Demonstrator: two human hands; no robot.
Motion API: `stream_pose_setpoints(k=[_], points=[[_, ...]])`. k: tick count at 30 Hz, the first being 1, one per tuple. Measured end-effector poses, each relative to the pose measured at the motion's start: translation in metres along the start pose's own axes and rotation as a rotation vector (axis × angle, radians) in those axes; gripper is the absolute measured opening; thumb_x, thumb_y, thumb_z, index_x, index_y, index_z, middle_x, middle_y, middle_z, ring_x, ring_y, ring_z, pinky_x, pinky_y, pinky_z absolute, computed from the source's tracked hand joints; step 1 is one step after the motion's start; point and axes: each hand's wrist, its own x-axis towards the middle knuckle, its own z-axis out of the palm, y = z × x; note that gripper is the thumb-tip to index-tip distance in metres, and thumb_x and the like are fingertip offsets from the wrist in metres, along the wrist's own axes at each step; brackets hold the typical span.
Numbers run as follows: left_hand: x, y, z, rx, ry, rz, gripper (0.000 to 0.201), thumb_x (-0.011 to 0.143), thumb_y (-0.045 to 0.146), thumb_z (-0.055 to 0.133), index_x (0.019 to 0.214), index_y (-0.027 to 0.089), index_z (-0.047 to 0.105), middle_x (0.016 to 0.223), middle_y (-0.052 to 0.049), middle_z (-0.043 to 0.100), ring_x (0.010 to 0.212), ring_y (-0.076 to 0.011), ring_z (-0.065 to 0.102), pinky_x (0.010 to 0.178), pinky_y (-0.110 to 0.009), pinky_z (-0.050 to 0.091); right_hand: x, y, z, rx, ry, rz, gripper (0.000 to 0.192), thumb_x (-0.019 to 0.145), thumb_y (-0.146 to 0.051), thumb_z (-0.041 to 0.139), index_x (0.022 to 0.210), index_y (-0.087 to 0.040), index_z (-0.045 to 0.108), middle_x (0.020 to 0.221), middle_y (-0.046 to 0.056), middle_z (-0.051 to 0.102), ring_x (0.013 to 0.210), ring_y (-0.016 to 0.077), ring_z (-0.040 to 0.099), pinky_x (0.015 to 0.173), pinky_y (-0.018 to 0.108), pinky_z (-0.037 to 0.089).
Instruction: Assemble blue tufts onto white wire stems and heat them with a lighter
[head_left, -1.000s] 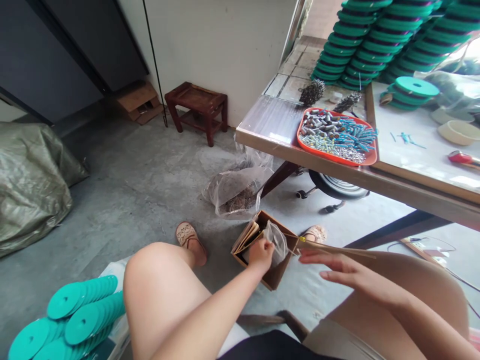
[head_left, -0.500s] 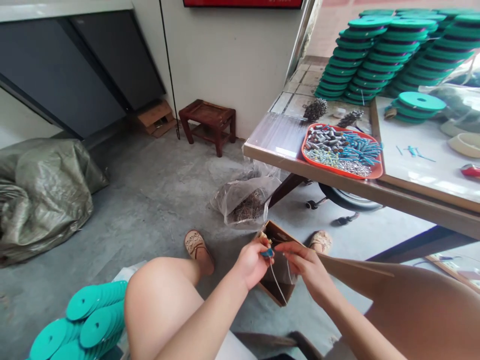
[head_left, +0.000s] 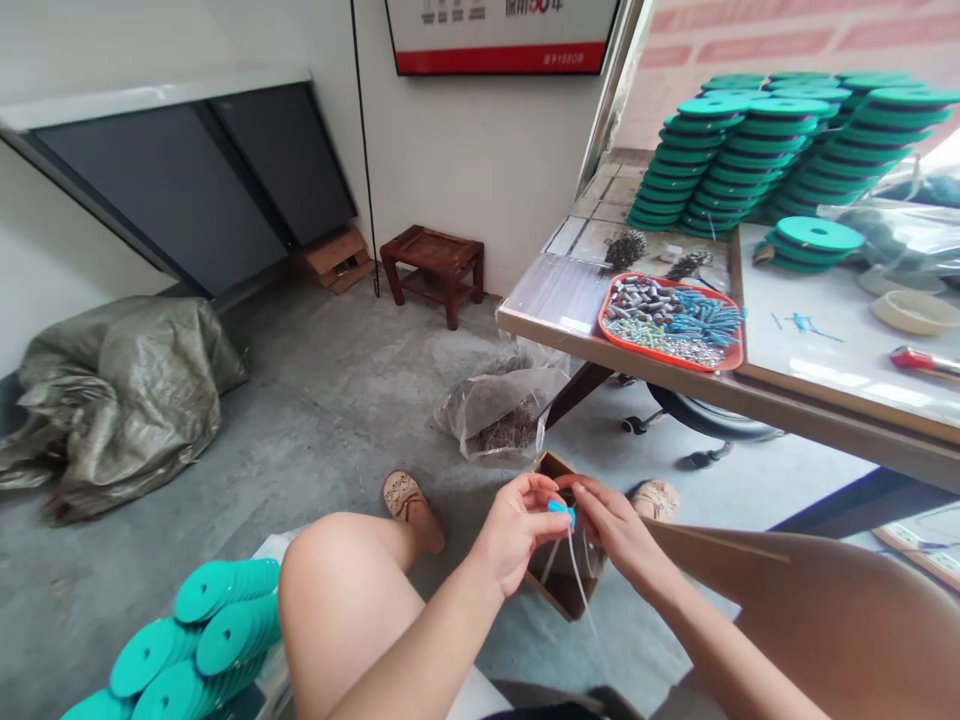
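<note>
My left hand (head_left: 514,530) and my right hand (head_left: 619,525) meet above an open cardboard box (head_left: 559,590) on the floor between my knees. Together their fingertips pinch a small blue plastic piece (head_left: 561,510). A thin clear line (head_left: 577,575) hangs down from it toward the box. Part of the box is hidden behind both hands.
A clear bag of brown parts (head_left: 504,412) lies on the floor by the table leg. The table (head_left: 555,300) carries an orange tray of small parts (head_left: 667,322) and stacks of teal discs (head_left: 750,150). More teal discs (head_left: 187,645) sit at my left. A wooden stool (head_left: 433,262) and grey tarp (head_left: 120,390) stand farther off.
My left hand came out of the box with the blue piece and line. My right hand moved in to join it. Both hands have risen a little; the view tilted upward.
</note>
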Motion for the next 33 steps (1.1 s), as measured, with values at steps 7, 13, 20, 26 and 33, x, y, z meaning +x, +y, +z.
stream_pose_setpoints(k=[7, 13, 20, 26, 33], points=[[-0.047, -0.012, 0.022, 0.291, 0.219, 0.323, 0.026, 0.054, 0.000, 0.065, 0.075, 0.013, 0.056, 0.068, 0.001, 0.060, 0.068, -0.0082, 0.053, 0.070, -0.020, 0.040, -0.041, -0.020, 0.000, 0.223, -0.300, -0.044, 0.039, 0.080, -0.049, 0.052, 0.096, -0.016, 0.064, 0.080, 0.005, 0.060, 0.062, 0.0113, 0.049, 0.055, 0.022, 0.041], [-0.069, -0.031, 0.021, 0.322, 0.193, 0.311, 0.031, 0.057, 0.006, 0.066, 0.083, 0.014, 0.051, 0.066, 0.001, 0.060, 0.065, -0.0103, 0.055, 0.068, -0.024, 0.046, -0.061, -0.016, -0.008, 0.328, -0.404, 0.027, 0.038, 0.077, -0.048, 0.056, 0.092, -0.014, 0.065, 0.072, 0.004, 0.058, 0.059, 0.0112, 0.051, 0.055, 0.023, 0.042], [-0.072, -0.044, 0.014, 0.282, 0.247, 0.311, 0.032, 0.059, 0.011, 0.068, 0.084, 0.013, 0.050, 0.076, 0.001, 0.052, 0.065, -0.0061, 0.049, 0.059, -0.018, 0.045, -0.073, 0.000, -0.003, 0.484, -0.424, 0.130, 0.028, 0.071, -0.032, 0.069, 0.091, -0.014, 0.062, 0.077, 0.002, 0.059, 0.060, 0.0077, 0.054, 0.058, 0.020, 0.043], [-0.069, -0.043, 0.010, 0.255, 0.227, 0.247, 0.031, 0.060, 0.015, 0.069, 0.083, 0.012, 0.049, 0.071, 0.001, 0.050, 0.064, -0.0069, 0.051, 0.061, -0.019, 0.045, -0.072, 0.002, -0.005, 0.521, -0.398, 0.206, 0.033, 0.063, -0.025, 0.074, 0.091, -0.014, 0.061, 0.074, -0.001, 0.058, 0.058, 0.0069, 0.055, 0.056, 0.020, 0.043], [-0.066, -0.046, 0.010, 0.356, 0.257, 0.245, 0.028, 0.059, 0.016, 0.070, 0.080, 0.012, 0.051, 0.075, 0.000, 0.051, 0.058, -0.0050, 0.048, 0.057, -0.018, 0.043, -0.072, 0.003, -0.006, 0.453, -0.419, 0.245, 0.033, 0.060, -0.018, 0.073, 0.089, -0.014, 0.059, 0.071, -0.002, 0.056, 0.060, 0.0078, 0.055, 0.057, 0.020, 0.044]])
